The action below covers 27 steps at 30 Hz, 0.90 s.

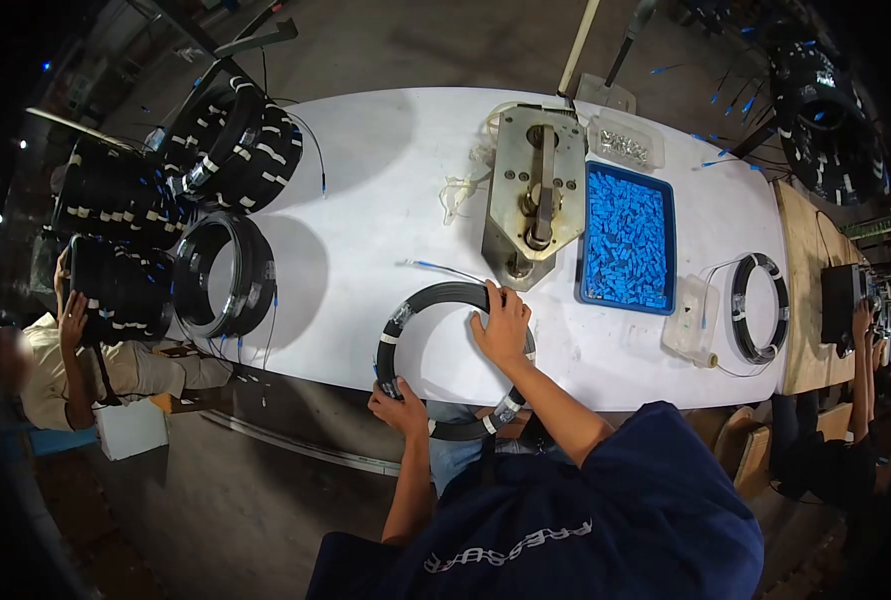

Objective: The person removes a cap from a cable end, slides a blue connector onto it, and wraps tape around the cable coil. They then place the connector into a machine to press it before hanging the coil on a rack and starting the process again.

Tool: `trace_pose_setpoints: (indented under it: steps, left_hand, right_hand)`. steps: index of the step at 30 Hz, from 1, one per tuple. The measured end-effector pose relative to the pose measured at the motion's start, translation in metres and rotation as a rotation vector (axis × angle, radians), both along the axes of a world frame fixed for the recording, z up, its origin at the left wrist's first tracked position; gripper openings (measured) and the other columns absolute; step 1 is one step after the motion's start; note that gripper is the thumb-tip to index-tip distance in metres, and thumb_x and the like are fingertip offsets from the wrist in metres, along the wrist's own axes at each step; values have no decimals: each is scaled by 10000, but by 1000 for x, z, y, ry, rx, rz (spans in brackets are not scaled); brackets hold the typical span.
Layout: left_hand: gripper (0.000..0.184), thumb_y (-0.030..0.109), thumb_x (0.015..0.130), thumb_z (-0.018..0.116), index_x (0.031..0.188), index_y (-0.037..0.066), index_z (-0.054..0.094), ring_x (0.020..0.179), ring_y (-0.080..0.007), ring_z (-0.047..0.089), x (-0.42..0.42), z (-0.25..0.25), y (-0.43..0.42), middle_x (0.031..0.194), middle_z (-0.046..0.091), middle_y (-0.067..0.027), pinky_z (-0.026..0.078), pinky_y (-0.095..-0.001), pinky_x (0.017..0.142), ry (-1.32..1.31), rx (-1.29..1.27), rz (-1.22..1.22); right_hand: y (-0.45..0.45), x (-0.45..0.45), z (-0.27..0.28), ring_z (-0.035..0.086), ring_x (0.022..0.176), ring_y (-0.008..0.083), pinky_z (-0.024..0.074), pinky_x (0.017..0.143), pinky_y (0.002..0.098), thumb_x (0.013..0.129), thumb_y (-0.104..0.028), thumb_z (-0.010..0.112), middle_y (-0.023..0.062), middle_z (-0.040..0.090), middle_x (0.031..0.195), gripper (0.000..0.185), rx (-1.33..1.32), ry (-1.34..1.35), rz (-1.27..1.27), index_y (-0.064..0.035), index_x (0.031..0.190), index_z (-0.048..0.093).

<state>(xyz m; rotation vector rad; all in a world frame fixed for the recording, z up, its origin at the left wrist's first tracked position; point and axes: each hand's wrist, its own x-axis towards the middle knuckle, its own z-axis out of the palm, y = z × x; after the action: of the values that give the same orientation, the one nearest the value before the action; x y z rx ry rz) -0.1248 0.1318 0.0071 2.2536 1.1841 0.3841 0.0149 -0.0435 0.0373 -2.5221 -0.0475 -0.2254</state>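
A coil of black cable [388, 335], bound with white and clear tape, leans over the near edge of the white table, its lower part hanging past it. My left hand [402, 408] is wrapped round the coil's left side. On its upper right side, my right hand [503, 325] grips the same coil, fingers curled over the top. A loose cable end with a blue sleeve [425, 264] sticks out on the table beyond the coil. Just past my right hand stands a metal bench press [525, 190].
Right of the press lie a blue tray [673, 240] of small blue sleeves, a clear box [625, 140] of metal parts and a clear container [690, 320]. Another coil [738, 310] rests farther right. Cable coils [255, 275] stand stacked at left. Co-workers sit at both ends.
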Motion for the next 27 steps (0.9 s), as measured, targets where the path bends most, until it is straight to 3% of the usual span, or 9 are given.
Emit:
trace_pose_setpoints:
  steps: [3,8,12,15,20,27]
  left_hand:
    - [620,339,872,648,1318,-51,466,1104,-410,436,2,2,2,1187,442,-261,368,-504,955,-39,-45,-25]
    - [609,314,841,672,1313,-34,505,1116,-418,440,10,-15,7,1187,476,-262,359,-495,979,-204,117,-232]
    - [516,279,853,667,1271,-8,570,1085,-391,479,17,-6,-10,1153,508,-232,394,-479,938,-230,103,-299]
    - [383,280,881,648,1143,1,674,961,-365,557,29,-15,-19,1033,567,-210,440,-457,861,-312,73,-425]
    - [324,267,895,635,1114,38,702,934,-346,557,54,-9,-45,1018,589,-171,451,-443,835,-340,27,-670]
    - [256,248,892,637,1079,105,738,921,-324,553,73,0,-62,984,589,-130,460,-424,820,-355,-41,-747]
  right_hand:
    - [-9,-6,-6,488,1105,333,335,956,483,810,-196,633,174,488,1178,556,57,-39,49,-91,1342,512]
    - [-29,-27,-12,502,1090,364,362,949,482,759,-91,616,219,503,1160,562,58,-214,-19,-81,1315,532]
    - [-61,-70,-9,503,1085,372,369,944,492,742,-105,636,210,488,1147,569,95,-126,-154,-99,1303,539]
    - [-86,-100,-20,499,1087,383,370,946,499,741,-119,641,212,482,1165,586,129,-128,-256,-108,1316,528]
    - [-107,-143,-13,457,1162,380,345,976,522,738,-152,643,194,454,1224,653,99,-102,-424,-109,1364,464]
    - [-112,-149,-13,386,1276,382,313,992,544,731,-186,652,207,406,1351,763,65,-65,-522,-53,1418,347]
